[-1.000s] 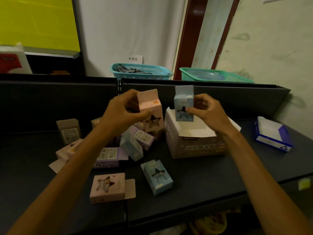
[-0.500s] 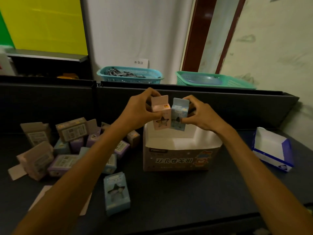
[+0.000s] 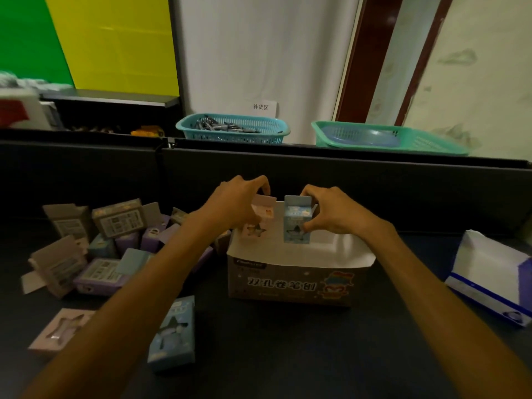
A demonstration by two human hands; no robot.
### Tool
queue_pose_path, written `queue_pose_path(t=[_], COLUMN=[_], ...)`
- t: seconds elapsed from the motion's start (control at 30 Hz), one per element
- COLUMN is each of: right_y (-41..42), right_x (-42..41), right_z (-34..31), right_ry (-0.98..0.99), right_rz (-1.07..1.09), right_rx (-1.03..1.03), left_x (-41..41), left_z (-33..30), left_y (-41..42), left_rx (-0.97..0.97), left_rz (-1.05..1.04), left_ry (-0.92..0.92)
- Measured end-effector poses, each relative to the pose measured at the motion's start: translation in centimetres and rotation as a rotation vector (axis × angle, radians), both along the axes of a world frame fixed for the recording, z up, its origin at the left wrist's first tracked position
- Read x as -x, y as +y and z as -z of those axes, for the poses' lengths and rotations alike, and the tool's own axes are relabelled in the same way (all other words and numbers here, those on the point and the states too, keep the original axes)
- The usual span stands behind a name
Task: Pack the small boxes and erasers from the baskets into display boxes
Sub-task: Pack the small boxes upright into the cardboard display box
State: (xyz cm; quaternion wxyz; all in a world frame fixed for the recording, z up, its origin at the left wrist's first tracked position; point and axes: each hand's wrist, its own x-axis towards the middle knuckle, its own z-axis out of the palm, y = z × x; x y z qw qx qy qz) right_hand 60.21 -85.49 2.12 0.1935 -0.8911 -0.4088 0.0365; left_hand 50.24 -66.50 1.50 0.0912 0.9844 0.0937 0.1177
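I'm lowering a pink box (image 3: 260, 223) in my left hand (image 3: 236, 203) and a blue box (image 3: 297, 223) in my right hand (image 3: 334, 213), each pinched by curled fingers, side by side at the back of the display box (image 3: 299, 283). Their open top flaps could catch each other or the rear wall and tip a box. The display box looks bare toward its front. More small boxes (image 3: 109, 249) crowd the table (image 3: 288, 355) on my left.
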Motion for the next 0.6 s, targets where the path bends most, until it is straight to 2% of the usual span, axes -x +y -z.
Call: queue_pose_path(t=[0.23,0.47,0.6], right_y=[0.1,0.8,2.0], right_x=[-0.3,-0.3,0.3], right_z=[0.5,0.2,-0.4], right_ry=[0.018,-0.008,-0.023], right_rz=[0.009,0.039,0.041], right_rx=[0.024,0.019,0.000], left_x=[-0.6,-1.2,-1.0], left_z=[-0.7,-0.6,-0.4], left_y=[0.2,0.5,1.0], left_rx=[-0.303,-0.387,-0.347], left_rz=[0.036,0.022,0.040], left_ry=[0.102,0.112,0.049])
